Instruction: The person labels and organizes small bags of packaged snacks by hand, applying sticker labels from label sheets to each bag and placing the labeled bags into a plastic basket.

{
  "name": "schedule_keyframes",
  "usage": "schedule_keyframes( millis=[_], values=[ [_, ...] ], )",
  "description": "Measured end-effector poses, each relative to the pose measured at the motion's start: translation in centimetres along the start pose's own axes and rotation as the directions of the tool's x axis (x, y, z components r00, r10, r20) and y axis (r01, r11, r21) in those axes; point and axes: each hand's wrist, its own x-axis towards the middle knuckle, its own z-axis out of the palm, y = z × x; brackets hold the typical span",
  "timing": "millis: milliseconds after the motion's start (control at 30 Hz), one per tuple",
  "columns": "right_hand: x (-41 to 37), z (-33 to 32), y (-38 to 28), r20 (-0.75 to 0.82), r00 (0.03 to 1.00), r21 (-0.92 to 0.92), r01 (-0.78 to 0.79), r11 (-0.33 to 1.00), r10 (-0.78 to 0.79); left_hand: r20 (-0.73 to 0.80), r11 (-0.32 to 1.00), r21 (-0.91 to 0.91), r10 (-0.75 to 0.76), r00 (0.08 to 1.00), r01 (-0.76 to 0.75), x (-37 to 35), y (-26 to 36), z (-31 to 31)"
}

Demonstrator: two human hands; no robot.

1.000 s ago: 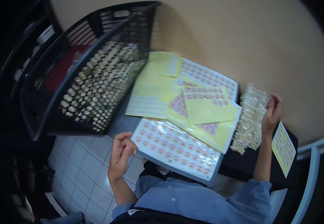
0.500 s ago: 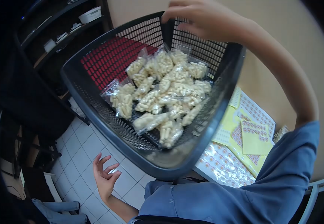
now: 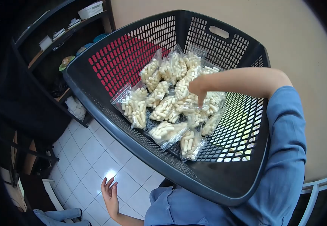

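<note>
A large black mesh basket [image 3: 229,34] fills the middle of the view, tilted, with several clear bags of pale capsules [image 3: 165,107] piled inside. My right hand [image 3: 201,87] reaches down over the basket's right side onto the bags near the middle of the pile. Its fingers point downward and are partly hidden, so whether they grip a bag is unclear. Below the basket's lower left rim, my left hand [image 3: 110,190] is held over the floor with fingers apart and nothing in it.
Dark shelves [image 3: 69,32] at the upper left bear a white basket [image 3: 91,10] and small items. White floor tiles [image 3: 91,158] show below. A person's jeans [image 3: 59,215] are at the lower left. A white metal frame [image 3: 314,192] stands at the lower right.
My right hand has moved from the basket's top rim down into it. The basket has shifted right and down, covering the yellow sheets. My left hand has moved slightly lower.
</note>
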Motion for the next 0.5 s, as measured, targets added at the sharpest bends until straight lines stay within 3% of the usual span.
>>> schedule_keyframes(
  millis=[67,133,167,200,300,400,467,500],
  values=[
    [1.1,0.9,0.1,-0.033,0.999,0.056,-0.007,0.998,0.009,-0.010,1.000,-0.026,-0.018,1.000,0.018,0.4,0.0,0.2],
    [1.8,0.4,0.2,-0.039,0.984,0.099,0.176,0.979,-0.173,-0.012,1.000,-0.023,-0.020,1.000,0.020,0.9,0.5,0.6],
    [2.1,0.2,0.2,-0.133,0.959,0.125,0.268,0.955,-0.251,-0.014,1.000,-0.024,-0.018,1.000,0.018,1.1,0.7,0.8],
    [1.6,-0.5,-0.2,-0.132,0.959,0.130,0.268,0.955,-0.252,-0.011,1.000,-0.021,-0.021,1.000,0.021,1.3,0.9,1.0],
    [0.6,-0.6,-2.0,-0.387,0.769,-0.024,0.543,0.840,-0.508,0.042,0.999,0.027,0.016,0.999,-0.017,2.0,0.8,1.2],
    [1.2,0.3,-3.2,-0.364,0.723,-0.061,0.611,0.789,-0.587,0.113,0.997,-0.027,0.071,0.991,-0.069,2.3,0.3,1.5],
    [1.9,-0.9,-2.9,-0.334,0.742,0.009,0.619,0.786,-0.581,0.160,0.989,-0.101,0.121,0.980,-0.105,1.9,1.1,2.3],
    [1.5,-2.4,-2.7,-0.394,0.739,0.071,0.617,0.784,-0.546,0.159,0.989,-0.101,0.122,0.980,-0.106,1.5,1.8,2.7]
  ],
)
